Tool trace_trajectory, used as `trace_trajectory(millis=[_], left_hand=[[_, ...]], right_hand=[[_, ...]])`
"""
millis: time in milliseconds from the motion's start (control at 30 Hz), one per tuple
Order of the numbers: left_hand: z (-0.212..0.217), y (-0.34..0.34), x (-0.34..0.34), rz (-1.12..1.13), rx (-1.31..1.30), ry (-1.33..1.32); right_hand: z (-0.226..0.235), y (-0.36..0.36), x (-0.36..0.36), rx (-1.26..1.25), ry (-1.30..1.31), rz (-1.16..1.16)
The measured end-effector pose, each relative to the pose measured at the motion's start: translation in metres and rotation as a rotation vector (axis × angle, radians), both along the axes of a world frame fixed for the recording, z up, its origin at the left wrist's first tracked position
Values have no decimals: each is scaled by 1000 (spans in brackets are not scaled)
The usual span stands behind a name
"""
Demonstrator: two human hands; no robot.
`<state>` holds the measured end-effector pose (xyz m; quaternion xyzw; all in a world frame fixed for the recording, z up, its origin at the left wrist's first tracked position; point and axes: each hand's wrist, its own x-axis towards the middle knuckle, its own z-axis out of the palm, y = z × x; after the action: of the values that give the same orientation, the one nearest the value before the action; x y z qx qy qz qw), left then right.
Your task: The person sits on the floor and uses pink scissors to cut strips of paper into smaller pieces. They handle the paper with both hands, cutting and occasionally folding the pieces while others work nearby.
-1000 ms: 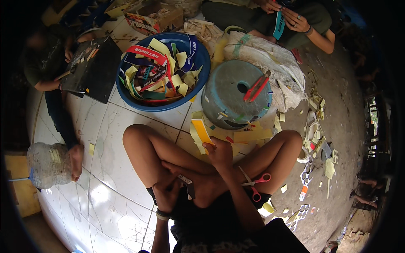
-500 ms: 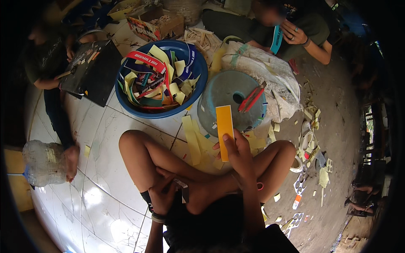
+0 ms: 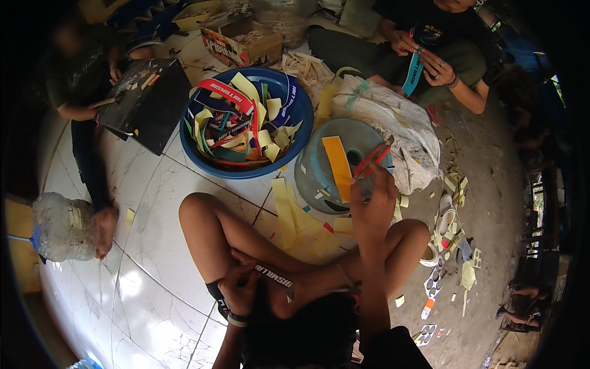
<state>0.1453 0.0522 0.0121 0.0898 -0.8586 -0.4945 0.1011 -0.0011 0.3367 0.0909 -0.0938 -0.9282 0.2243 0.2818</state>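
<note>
- Yellow paper strip (image 3: 338, 167) lies on the grey upturned tub (image 3: 326, 178), before the crossed legs.
- Right hand (image 3: 373, 206) reaches to red scissors (image 3: 372, 160) there; its grip is unclear.
- Left hand (image 3: 241, 290) pinches a dark printed strip (image 3: 275, 278) at the lap.
- Blue basin (image 3: 301, 123) of strips stands behind.

A white tiled floor (image 3: 153, 246) carries a blue basin (image 3: 203, 163) of paper strips, an upturned grey tub (image 3: 313, 178), yellow strips (image 3: 289, 215) and a clear plastic jug (image 3: 61, 224).

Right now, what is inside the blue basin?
The blue basin holds a loose heap of paper strips: yellow, red, blue, green and dark ones, some printed. The heap covers the basin's bottom, so whatever lies beneath the strips cannot be seen.
</note>
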Motion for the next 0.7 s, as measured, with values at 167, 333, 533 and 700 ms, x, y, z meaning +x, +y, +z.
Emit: trace_trajectory(millis=[167,333,533,700], left_hand=[[-7,11,-21,10,161,36],[-18,14,-47,-70,352,-32],[-44,11,-71,-259,629,-101],[-48,11,-73,-233,720,-109]], right_hand=[[-17,4,29,-42,99,107],[-49,50,66,-473,-287,-43],[-102,118,72,0,-700,171],[-137,105,55,441,-869,141]])
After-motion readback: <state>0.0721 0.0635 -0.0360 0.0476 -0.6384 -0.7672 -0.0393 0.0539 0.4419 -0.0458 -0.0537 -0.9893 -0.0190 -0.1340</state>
